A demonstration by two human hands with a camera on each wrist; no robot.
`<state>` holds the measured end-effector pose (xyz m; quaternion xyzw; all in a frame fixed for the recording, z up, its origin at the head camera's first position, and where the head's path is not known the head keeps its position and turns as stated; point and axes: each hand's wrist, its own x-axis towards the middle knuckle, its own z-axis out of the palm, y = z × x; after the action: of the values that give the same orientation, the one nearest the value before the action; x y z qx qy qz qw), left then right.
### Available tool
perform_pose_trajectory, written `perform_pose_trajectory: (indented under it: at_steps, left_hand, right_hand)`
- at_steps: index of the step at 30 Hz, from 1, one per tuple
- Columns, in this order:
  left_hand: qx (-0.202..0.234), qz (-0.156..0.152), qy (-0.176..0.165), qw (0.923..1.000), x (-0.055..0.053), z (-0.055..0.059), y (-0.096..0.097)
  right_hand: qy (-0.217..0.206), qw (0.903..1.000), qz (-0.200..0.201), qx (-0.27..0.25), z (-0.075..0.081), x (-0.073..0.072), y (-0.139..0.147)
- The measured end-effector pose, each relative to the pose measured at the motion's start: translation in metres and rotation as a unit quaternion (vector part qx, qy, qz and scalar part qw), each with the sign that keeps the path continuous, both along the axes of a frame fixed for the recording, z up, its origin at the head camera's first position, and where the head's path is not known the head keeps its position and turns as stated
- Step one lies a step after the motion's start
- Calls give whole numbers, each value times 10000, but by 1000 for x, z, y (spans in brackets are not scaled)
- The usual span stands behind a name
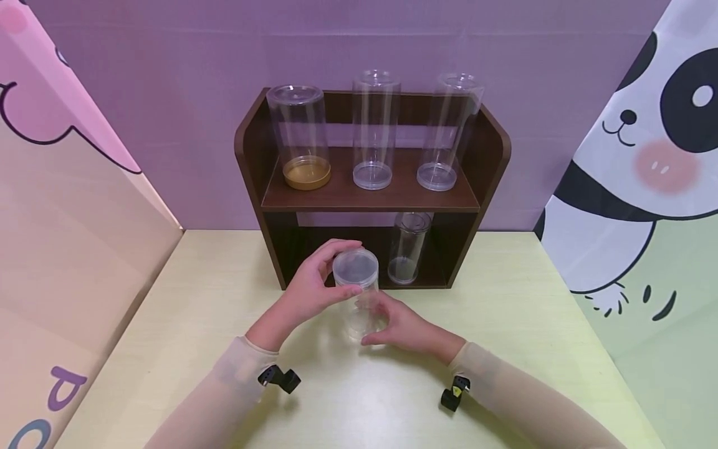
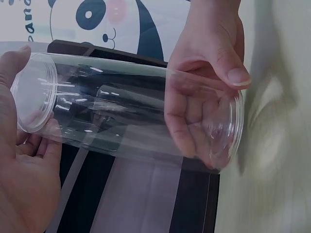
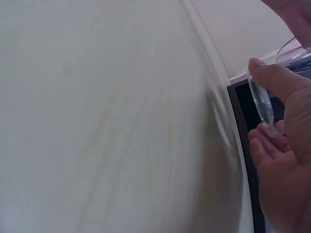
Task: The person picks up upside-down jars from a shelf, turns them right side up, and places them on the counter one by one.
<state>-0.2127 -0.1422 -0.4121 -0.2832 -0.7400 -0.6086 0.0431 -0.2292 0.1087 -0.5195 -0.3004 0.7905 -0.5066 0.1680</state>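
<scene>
Both hands hold a clear plastic jar (image 1: pixel 352 315) in front of the shelf, its translucent lid (image 1: pixel 356 267) facing up. My left hand (image 1: pixel 308 285) grips it round the lid end, thumb on the near side and fingers on the far side. Lower down, my right hand (image 1: pixel 406 325) holds the base from the right. In the left wrist view the jar (image 2: pixel 112 109) lies sideways across the picture, and nothing shows inside it. The right wrist view catches only the jar's base rim (image 3: pixel 262 104), between the thumb and fingers of the right hand (image 3: pixel 291 126).
A dark brown two-tier shelf (image 1: pixel 370 201) stands at the back of the pale table (image 1: pixel 202 299). On its upper tier are a wide jar (image 1: pixel 300 128) with a gold base and two tall clear jars (image 1: pixel 376 125). A smaller clear jar (image 1: pixel 408 249) stands on the lower tier, right side.
</scene>
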Motion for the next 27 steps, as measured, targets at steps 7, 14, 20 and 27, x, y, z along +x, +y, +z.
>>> perform_pose_trajectory:
  at_steps: [7, 14, 20, 27]
  left_hand:
    - [-71, 322, 35, 9994, 0, 0, -18]
    - [-204, 683, -76, 9974, 3, -2, -47]
    - [-508, 1217, -178, 9911, 8, -8, -72]
    - [-636, 1660, -70, 9841, 12, -11, -94]
  right_hand:
    - [178, 9996, -131, 189, 8, -3, 6]
    - [213, 9996, -81, -137, 11, -9, 23]
    - [508, 9985, -216, 48, 11, -10, 38]
    - [574, 9977, -347, -38, 14, -8, 49]
